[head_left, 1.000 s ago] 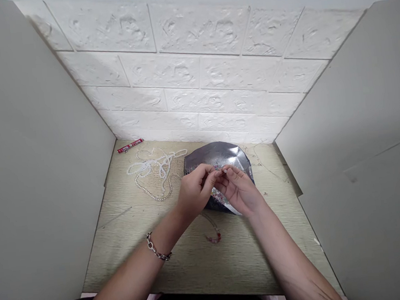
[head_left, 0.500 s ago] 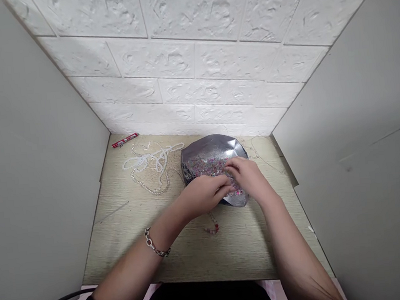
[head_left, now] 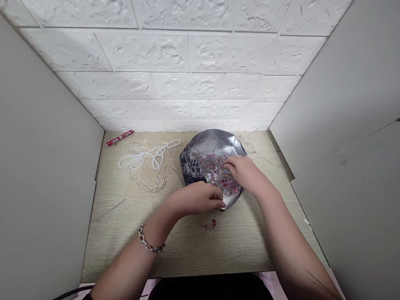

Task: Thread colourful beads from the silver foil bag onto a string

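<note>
A silver-lined bag, folded open with a dark patterned outside at its left, lies in the middle of the table. Small pink, clear and red beads are heaped in it. My left hand is over its front left edge, thumb and fingers drawn together; what they hold is not clear. Just below that hand, a short strand of pink and red beads rests on the tabletop. My right hand reaches over the bag's right side, its fingers curled in a pinch among the beads. Its fingertips are partly hidden.
White and silvery bead strands lie in loops at the back left, near a red packet. A thin needle-like stick is at the left. Panels flank the table, and a white brick-pattern wall stands behind.
My left hand has moved left and toward me, away from my right hand, uncovering more of the bag's patterned side and the beads. The bag looks spread wider. My right hand stays over the beads.
</note>
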Tool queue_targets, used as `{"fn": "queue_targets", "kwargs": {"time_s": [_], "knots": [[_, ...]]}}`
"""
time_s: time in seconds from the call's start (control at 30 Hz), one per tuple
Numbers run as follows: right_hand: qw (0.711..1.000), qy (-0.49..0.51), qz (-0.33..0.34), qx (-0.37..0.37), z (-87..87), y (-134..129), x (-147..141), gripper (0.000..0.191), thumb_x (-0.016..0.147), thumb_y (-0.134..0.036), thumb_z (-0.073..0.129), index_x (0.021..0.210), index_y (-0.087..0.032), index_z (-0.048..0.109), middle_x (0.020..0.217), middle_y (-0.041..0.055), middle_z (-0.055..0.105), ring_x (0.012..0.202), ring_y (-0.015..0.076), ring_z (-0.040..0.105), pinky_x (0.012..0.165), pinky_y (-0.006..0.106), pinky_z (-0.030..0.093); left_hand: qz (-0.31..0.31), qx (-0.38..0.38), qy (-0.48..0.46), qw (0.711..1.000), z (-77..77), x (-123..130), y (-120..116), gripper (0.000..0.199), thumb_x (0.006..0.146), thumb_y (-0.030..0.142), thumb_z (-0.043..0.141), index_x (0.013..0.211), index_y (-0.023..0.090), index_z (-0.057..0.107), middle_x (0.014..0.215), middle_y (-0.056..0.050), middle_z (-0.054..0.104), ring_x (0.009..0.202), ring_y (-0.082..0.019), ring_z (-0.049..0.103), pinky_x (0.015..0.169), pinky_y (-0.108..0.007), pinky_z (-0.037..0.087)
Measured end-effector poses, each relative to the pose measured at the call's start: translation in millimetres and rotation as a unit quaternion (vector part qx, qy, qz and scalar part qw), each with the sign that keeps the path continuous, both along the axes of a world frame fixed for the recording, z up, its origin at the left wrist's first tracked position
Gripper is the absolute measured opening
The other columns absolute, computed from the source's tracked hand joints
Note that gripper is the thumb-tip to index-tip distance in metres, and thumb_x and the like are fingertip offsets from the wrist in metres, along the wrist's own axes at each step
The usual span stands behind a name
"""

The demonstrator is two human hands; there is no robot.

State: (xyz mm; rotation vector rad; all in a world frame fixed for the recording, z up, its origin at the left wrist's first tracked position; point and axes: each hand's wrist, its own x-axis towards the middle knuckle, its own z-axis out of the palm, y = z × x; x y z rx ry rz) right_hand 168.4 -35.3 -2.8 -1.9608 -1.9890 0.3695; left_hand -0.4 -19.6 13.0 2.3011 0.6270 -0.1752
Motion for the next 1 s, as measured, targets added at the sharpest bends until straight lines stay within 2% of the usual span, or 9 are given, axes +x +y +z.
{"fn": "queue_targets", "kwargs": {"time_s": [0.13,0.23,0.4,0.53,0.63,0.8,0.9,1.0], "knots": [[1.000,0.000,-0.012,-0.029,16.6,-7,-6,0.030,0.085,-0.030,0.030,0.071,-0.017,0.053,0.066,0.0027,0.056,0.060,0.0122,0.046,0.057,0.023,0.030,0.014,0.020,0.003,1.000,-2.7,3,-2,0.021,0.076,0.031,0.045,0.072,0.018,0.061,0.062,0.001,0.059,0.054,-0.008,0.048,0.048,-0.019,0.027],[0.999,-0.013,-0.023,-0.045,24.9,-11,-8,0.035,0.085,-0.034,0.026,0.074,-0.018,0.054,0.067,0.0041,0.057,0.057,0.0127,0.046,0.054,0.023,0.029,0.017,0.058,-0.004,0.998,-8.7,6,-5,0.023,0.076,0.032,0.044,0.072,0.018,0.062,0.063,-0.001,0.060,0.055,-0.010,0.050,0.048,-0.020,0.028],[0.990,-0.069,0.000,-0.120,16.3,-13,-10,0.035,0.084,-0.029,0.028,0.073,-0.015,0.059,0.078,0.0117,0.062,0.066,0.0171,0.053,0.054,0.025,0.030,0.019,0.129,-0.020,0.991,-17.2,10,-8,0.023,0.078,0.033,0.043,0.075,0.019,0.061,0.069,-0.003,0.063,0.062,-0.014,0.055,0.052,-0.022,0.032],[0.984,-0.096,0.033,-0.144,9.4,-14,-12,0.031,0.081,-0.020,0.030,0.071,-0.013,0.059,0.079,0.0141,0.062,0.067,0.0181,0.054,0.054,0.027,0.030,0.024,0.128,-0.019,0.991,-17.5,11,-8,0.022,0.078,0.031,0.043,0.079,0.020,0.061,0.077,-0.003,0.064,0.069,-0.015,0.058,0.057,-0.023,0.037],[0.989,-0.060,0.013,-0.138,12.0,-14,-10,0.030,0.081,-0.021,0.029,0.067,-0.015,0.055,0.079,0.0121,0.062,0.066,0.0170,0.053,0.055,0.026,0.031,0.020,0.149,-0.005,0.989,-17.5,11,-8,0.023,0.079,0.033,0.041,0.080,0.021,0.061,0.075,-0.004,0.064,0.068,-0.016,0.058,0.056,-0.024,0.038],[0.991,0.005,-0.053,-0.125,18.6,-17,1,0.024,0.079,-0.025,0.030,0.062,-0.017,0.046,0.070,0.0056,0.058,0.060,0.0131,0.048,0.051,0.023,0.030,0.037,0.250,-0.028,0.967,-22.8,18,-14,0.029,0.084,0.034,0.032,0.081,0.019,0.057,0.079,-0.004,0.061,0.069,-0.017,0.059,0.055,-0.025,0.040],[0.991,0.023,-0.057,-0.122,18.1,-19,5,0.021,0.078,-0.025,0.032,0.062,-0.017,0.044,0.068,0.0040,0.055,0.058,0.0119,0.046,0.050,0.022,0.029,0.058,0.305,-0.028,0.950,-27.0,25,-19,0.029,0.085,0.034,0.030,0.086,0.019,0.054,0.085,-0.004,0.058,0.067,-0.017,0.059,0.049,-0.024,0.039],[0.990,0.038,-0.050,-0.126,16.5,-20,6,0.020,0.077,-0.023,0.033,0.062,-0.017,0.045,0.065,0.0038,0.054,0.056,0.0108,0.045,0.049,0.021,0.028,0.064,0.327,-0.009,0.943,-28.2,30,-22,0.022,0.084,0.025,0.033,0.094,0.019,0.052,0.086,-0.005,0.056,0.063,-0.015,0.058,0.048,-0.023,0.039]]}}
